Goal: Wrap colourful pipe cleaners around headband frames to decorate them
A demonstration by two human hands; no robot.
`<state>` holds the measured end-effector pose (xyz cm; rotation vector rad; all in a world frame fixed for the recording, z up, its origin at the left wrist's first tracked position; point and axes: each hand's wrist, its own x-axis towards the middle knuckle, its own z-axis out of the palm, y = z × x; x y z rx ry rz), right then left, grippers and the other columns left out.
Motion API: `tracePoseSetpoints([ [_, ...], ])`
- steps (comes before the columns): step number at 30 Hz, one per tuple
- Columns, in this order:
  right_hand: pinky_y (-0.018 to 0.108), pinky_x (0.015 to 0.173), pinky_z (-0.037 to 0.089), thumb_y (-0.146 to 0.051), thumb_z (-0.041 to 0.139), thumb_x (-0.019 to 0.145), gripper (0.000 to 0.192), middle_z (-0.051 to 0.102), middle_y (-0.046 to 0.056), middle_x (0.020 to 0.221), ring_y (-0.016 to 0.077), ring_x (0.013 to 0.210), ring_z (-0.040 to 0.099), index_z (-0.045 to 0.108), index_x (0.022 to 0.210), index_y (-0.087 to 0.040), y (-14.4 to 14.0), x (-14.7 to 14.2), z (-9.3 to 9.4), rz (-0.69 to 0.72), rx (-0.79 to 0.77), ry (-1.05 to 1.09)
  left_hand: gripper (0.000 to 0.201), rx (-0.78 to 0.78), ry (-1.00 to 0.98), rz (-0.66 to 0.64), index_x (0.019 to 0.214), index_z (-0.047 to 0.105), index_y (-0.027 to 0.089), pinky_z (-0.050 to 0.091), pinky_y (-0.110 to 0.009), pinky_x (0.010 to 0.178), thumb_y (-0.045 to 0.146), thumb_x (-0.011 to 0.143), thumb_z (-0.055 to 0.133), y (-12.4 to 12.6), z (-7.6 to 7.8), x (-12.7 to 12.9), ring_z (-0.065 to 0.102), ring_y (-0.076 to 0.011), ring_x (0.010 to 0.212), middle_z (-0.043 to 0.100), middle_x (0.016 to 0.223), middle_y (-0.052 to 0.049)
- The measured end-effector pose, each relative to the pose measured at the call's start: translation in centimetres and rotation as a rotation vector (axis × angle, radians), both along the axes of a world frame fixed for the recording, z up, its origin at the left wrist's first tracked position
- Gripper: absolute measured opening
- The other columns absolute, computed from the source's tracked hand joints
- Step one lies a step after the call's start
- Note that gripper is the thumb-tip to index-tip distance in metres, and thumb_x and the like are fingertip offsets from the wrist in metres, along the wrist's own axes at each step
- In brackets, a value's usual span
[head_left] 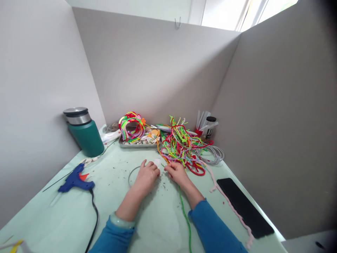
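My left hand [146, 176] is closed with its fingers curled down at the middle of the table. A thin grey hoop [129, 175] curves out from under it on the left; the fingertips on it are hidden. Beside it, my right hand [177, 172] pinches a green pipe cleaner [185, 215]. A short green end sticks out past the fingertips towards my left hand, and the long part trails under my right wrist to the table's front. Just beyond the hands lies a small whitish translucent piece [157, 162].
Behind stand a metal tray [139, 145] of wooden pieces with colourful wrapped rings [132, 126], and a pile of pipe cleaners [181, 144]. Left are a green bottle [86, 137] and a blue glue gun [76, 181] with its cord. A black phone-like slab [244, 207] lies right.
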<state>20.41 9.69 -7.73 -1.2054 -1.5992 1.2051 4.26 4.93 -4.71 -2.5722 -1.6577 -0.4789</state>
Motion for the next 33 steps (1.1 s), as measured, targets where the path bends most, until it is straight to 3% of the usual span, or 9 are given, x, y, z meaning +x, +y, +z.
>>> tracePoseSetpoints([
  [9,0.018,0.038,0.026,-0.034,0.054,0.073,0.022,0.044,-0.007,0.039,0.0054,0.035,0.034,0.06,0.067,-0.014,0.0,0.1,0.0,0.016,-0.005,0.017,0.012,-0.008,0.076,-0.074,0.078,0.062,0.019,0.024,-0.043,0.095,0.014,0.077,0.051,0.3,0.4,-0.7,0.048,-0.0205,0.092,0.061,0.082,-0.005],
  [17,0.018,0.038,0.027,-0.034,0.055,0.073,0.021,0.045,-0.007,0.04,0.0052,0.035,0.034,0.06,0.066,-0.014,-0.1,0.2,0.2,0.042,-0.007,0.013,0.018,0.076,0.062,-0.054,0.083,0.059,0.019,0.026,-0.039,0.094,0.011,0.08,0.044,0.4,2.7,-1.6,0.051,-0.018,0.087,0.059,0.082,-0.004],
  [23,0.018,0.038,0.026,-0.037,0.056,0.073,0.023,0.045,-0.006,0.04,0.0057,0.035,0.035,0.06,0.067,-0.014,-0.2,0.2,0.2,0.058,-0.016,0.005,0.023,-0.046,0.041,0.041,0.086,0.065,0.019,0.037,-0.028,0.07,0.016,0.082,0.042,0.2,2.6,-2.6,0.055,-0.016,0.074,0.059,0.087,-0.006],
  [28,0.018,0.038,0.026,-0.038,0.055,0.074,0.024,0.045,-0.006,0.04,0.0059,0.035,0.035,0.059,0.067,-0.015,-0.1,0.2,0.0,0.061,0.002,0.019,0.028,-0.072,-0.167,0.082,0.092,0.068,0.022,0.038,-0.026,0.071,0.025,0.084,0.041,-0.6,2.0,-2.5,0.056,-0.0183,0.085,0.063,0.091,-0.006],
  [33,0.019,0.038,0.027,-0.041,0.054,0.075,0.025,0.045,-0.006,0.044,0.0067,0.037,0.035,0.057,0.073,-0.016,-0.3,0.0,0.0,0.073,0.042,0.067,0.032,-0.14,-0.354,-0.018,0.102,0.067,0.02,0.039,-0.029,0.077,0.025,0.084,0.041,-1.1,1.6,-1.7,0.054,-0.0189,0.086,0.065,0.089,-0.008],
])
